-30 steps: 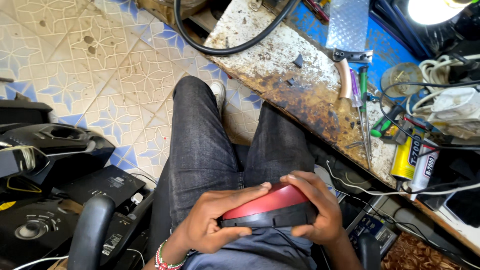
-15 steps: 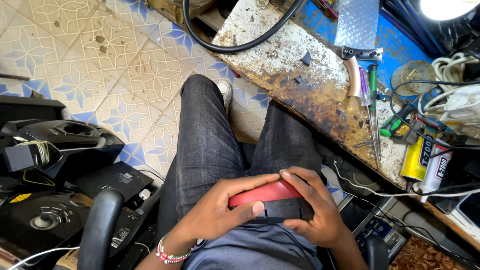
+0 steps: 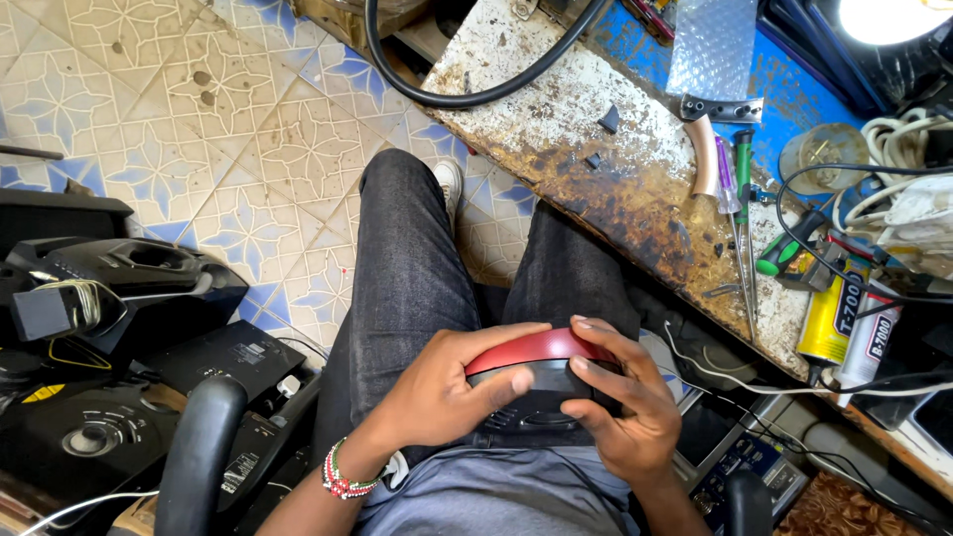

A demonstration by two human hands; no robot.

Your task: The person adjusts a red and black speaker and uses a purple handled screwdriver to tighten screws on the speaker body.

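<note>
Bright, sharp daylight; lamp [image 3: 893, 18] glares at top right.

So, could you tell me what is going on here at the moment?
A seated person holds a small red-and-black device over their lap with both hands. The left hand wraps its near side, thumb across the front; the right hand grips the other end, fingers on the red top. To the right, a worn bench carries screwdrivers, glue tubes and cables. Black electronics are piled on the left.
</note>
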